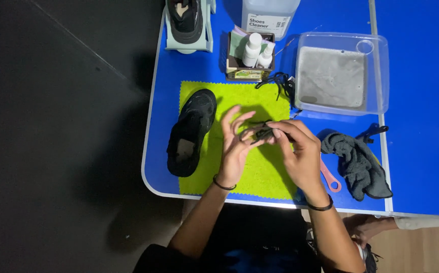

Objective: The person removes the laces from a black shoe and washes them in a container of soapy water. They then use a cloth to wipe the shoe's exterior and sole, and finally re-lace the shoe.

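A bunched black shoelace (264, 132) is held above the middle of the lime-green cloth (199, 93), which is spread along the near edge of the blue tabletop (416, 71). The lace is pinched by the fingertips of the right hand (300, 151), while the left hand (235, 144) is kept half spread, its fingertips touching the bundle. A black shoe (190, 132) is laid on the cloth's left side, apparently already unlaced. A second lace (280, 83) is seen tangled at the cloth's far right corner, beside a clear tub of cloudy water (338, 76). A grey rag (358, 164) is left near the tabletop's near edge. Unlacing appears done; no washing of the held lace is yet shown.
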